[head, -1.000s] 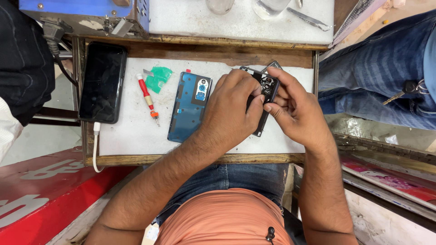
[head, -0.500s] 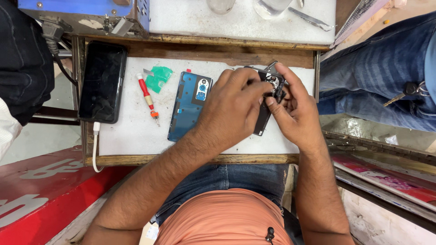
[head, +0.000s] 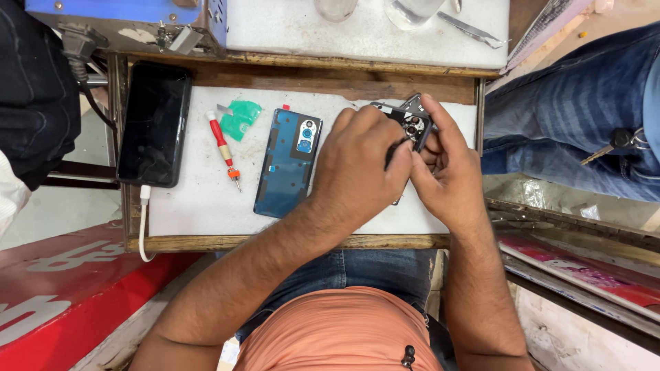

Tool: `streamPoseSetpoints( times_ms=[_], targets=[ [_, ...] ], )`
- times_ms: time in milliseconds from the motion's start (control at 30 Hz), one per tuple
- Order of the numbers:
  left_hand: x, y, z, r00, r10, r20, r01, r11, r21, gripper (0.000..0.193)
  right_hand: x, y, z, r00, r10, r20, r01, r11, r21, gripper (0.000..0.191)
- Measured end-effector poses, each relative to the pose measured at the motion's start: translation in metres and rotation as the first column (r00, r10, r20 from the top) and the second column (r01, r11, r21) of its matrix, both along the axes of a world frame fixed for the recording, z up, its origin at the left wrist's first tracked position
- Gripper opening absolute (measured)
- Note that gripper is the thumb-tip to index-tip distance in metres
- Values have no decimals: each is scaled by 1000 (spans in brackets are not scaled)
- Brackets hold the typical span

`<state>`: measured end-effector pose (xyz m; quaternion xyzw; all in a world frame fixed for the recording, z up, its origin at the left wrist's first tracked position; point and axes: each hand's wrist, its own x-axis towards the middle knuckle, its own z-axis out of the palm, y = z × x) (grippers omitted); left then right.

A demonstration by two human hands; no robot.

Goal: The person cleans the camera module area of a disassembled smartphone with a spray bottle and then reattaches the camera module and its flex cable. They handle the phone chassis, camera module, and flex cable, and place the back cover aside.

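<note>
The opened dark phone point(head: 411, 128) sits at the right end of the white desk point(head: 199, 206), its camera end up, caught between both hands. The left hand point(head: 361, 172) lies over its body with the grip clenched on it and on a thin dark tool point(head: 393, 152); the right hand point(head: 447, 175) grasps its right edge, so most of the phone is hidden. Just left lies a blue back cover point(head: 287, 163), then a red-handled screwdriver point(head: 225, 149) and a green plastic scrap point(head: 240, 118). A black phone point(head: 155, 124) with a white cable point(head: 143, 220) rests at the desk's left edge. Another person's jeans-clad leg point(head: 570, 117) stands to the right.
</note>
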<state>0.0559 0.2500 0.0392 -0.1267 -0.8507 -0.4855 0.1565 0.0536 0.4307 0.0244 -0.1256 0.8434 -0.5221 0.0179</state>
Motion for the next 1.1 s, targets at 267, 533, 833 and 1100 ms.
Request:
streamPoseSetpoints(
  times_ms=[267, 533, 833, 1100],
  targets=[
    [-7, -50, -16, 948, -65, 313, 0, 979, 202, 16, -4, 13, -20, 998, 27, 60, -9, 961, -277, 73],
    [-7, -148, -30, 883, 139, 448, -128, 990, -55, 19, 3, 37, -33, 979, -41, 198, 135, 862, -489, 74],
    [-16, -162, -41, 783, 378, 493, -251, 919, -305, 16, 24, 16, -46, 949, -25, 316, 178, 866, -467, 69],
    [-20, -159, -40, 837, 330, 436, -274, 943, -187, 14, -2, -11, -41, 947, -35, 319, 132, 948, -290, 65]
  ],
)
